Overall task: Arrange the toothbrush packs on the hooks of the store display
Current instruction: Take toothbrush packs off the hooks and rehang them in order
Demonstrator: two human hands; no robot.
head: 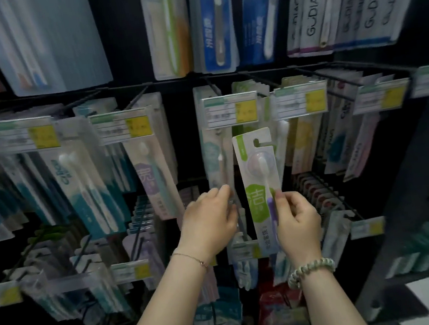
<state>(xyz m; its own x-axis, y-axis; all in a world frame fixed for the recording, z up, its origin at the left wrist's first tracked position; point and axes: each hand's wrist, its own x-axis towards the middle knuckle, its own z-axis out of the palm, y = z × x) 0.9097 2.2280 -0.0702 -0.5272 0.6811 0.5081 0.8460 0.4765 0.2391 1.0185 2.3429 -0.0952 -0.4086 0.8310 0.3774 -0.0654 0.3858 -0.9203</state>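
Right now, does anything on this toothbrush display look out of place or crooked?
Only one thing: the green-and-white toothbrush pack is on no hook; the right hand pinches it, leaning slightly left, before the middle row. The left hand holds a pale hanging pack beside it. Nothing looks spilled or damaged.

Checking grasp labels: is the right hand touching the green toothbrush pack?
Touching. The head view shows the right hand pinching the lower half of the green toothbrush pack, with the thumb pressed on its front and the pack held upright off the hooks.
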